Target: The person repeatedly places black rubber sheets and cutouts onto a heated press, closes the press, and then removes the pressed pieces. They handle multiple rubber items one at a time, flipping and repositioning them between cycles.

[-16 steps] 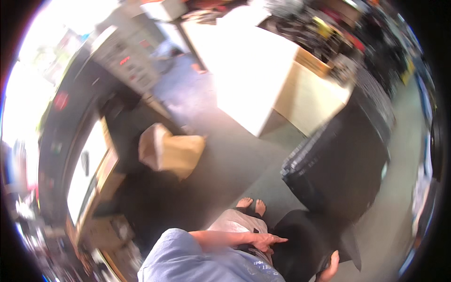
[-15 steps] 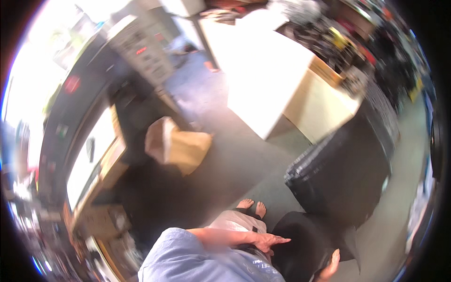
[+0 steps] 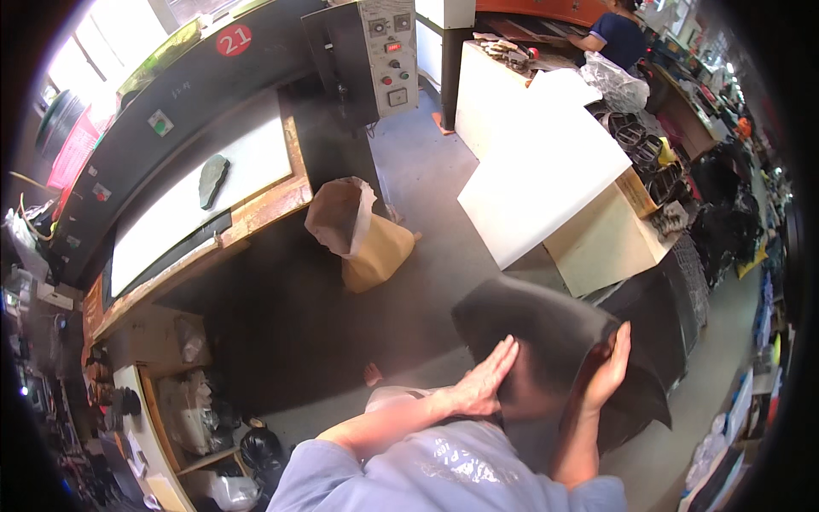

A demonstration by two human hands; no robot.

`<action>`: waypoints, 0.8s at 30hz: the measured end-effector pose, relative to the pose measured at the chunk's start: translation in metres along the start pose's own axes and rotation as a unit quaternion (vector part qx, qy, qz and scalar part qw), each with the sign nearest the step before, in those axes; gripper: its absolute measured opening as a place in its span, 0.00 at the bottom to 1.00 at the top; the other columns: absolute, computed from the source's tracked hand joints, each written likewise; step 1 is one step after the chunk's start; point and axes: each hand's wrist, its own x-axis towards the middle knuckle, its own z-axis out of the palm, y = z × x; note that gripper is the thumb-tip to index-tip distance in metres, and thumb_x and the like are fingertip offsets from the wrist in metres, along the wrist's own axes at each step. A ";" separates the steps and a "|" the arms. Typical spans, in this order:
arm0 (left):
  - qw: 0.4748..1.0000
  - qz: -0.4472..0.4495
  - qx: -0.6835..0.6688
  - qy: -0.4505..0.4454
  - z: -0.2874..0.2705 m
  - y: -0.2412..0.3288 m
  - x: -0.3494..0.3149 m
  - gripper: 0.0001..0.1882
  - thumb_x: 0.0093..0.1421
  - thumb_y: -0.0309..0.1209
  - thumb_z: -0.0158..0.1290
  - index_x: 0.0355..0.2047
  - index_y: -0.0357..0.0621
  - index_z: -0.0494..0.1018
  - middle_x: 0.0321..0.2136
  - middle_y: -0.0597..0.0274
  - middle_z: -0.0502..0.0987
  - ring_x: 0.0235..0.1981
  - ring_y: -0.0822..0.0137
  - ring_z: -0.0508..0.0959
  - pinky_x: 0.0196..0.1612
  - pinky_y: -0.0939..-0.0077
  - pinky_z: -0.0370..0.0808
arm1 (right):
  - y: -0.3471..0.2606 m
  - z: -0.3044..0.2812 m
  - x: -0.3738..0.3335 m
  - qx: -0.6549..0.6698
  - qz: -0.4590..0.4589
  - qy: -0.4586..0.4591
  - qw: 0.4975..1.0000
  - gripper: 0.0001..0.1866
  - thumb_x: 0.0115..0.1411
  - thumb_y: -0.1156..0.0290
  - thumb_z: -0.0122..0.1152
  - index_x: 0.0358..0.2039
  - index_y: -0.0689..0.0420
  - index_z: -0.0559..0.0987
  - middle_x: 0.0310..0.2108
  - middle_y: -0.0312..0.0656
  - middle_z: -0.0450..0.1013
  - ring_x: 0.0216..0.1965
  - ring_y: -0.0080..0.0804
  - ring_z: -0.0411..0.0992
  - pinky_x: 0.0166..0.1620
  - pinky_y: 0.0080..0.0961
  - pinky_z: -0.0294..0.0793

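Both hands carry a curled black rubber sheet [image 3: 554, 341] in front of the white table [image 3: 546, 183]: left hand [image 3: 482, 384] pressed flat, fingers extended; right hand [image 3: 607, 369] fingers wrapping its edge. Next, it likely needs lifting onto that table.

Head camera looks steeply down, close over the hands [image 3: 546, 375].

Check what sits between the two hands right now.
In the head view, a rolled black sheet lies between them: the left hand presses flat on its left side, the right hand cups its right side. Nothing else in that gap.
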 end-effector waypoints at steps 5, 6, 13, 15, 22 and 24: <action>0.993 0.066 -0.006 0.098 -0.095 -0.024 -0.073 0.72 0.47 0.38 0.76 0.81 0.41 0.36 0.79 0.30 0.39 0.80 0.35 0.45 0.80 0.52 0.53 | 0.034 0.134 -0.046 -0.047 0.067 0.059 0.995 0.14 0.74 0.53 0.60 0.39 0.48 0.81 0.23 0.26 0.67 0.22 0.23 0.69 0.26 0.23 0.67; 0.996 0.015 -0.015 0.092 -0.112 -0.027 -0.090 0.71 0.49 0.39 0.76 0.81 0.41 0.38 0.79 0.31 0.40 0.80 0.36 0.47 0.80 0.54 0.53 | 0.035 0.154 -0.050 -0.082 0.103 0.019 0.991 0.15 0.74 0.54 0.60 0.39 0.51 0.81 0.23 0.29 0.69 0.22 0.24 0.71 0.25 0.25 0.69; 1.000 0.006 0.015 -0.001 -0.174 -0.029 -0.153 0.54 0.64 0.29 0.61 0.81 0.41 0.39 0.79 0.31 0.39 0.77 0.31 0.53 0.75 0.51 0.65 | 0.031 0.278 -0.024 -0.472 0.238 -0.498 0.688 0.20 0.75 0.56 0.58 0.41 0.62 0.84 0.24 0.42 0.77 0.22 0.27 0.77 0.29 0.27 0.77; 0.997 -0.041 0.017 -0.061 -0.189 -0.038 -0.156 0.51 0.65 0.28 0.59 0.81 0.44 0.43 0.80 0.36 0.42 0.76 0.35 0.56 0.75 0.53 0.65 | 0.034 0.303 -0.010 -0.547 0.133 -0.626 0.540 0.16 0.73 0.60 0.58 0.40 0.59 0.86 0.24 0.50 0.79 0.24 0.35 0.79 0.32 0.33 0.78; 0.910 -0.239 -0.075 0.331 -0.312 -0.119 -0.220 0.35 0.66 0.35 0.66 0.71 0.38 0.68 0.69 0.44 0.71 0.69 0.52 0.73 0.71 0.58 0.70 | 0.077 0.317 -0.012 -0.650 -0.030 -0.736 0.184 0.17 0.61 0.64 0.58 0.21 0.62 0.82 0.24 0.57 0.79 0.29 0.61 0.80 0.35 0.50 0.81; 0.908 -0.205 -0.028 0.364 -0.345 -0.138 -0.229 0.49 0.65 0.34 0.68 0.79 0.48 0.53 0.76 0.45 0.60 0.75 0.47 0.63 0.73 0.48 0.66 | 0.079 0.314 -0.018 -0.589 -0.066 -0.777 0.214 0.13 0.55 0.65 0.60 0.19 0.60 0.82 0.23 0.55 0.80 0.27 0.57 0.80 0.34 0.47 0.82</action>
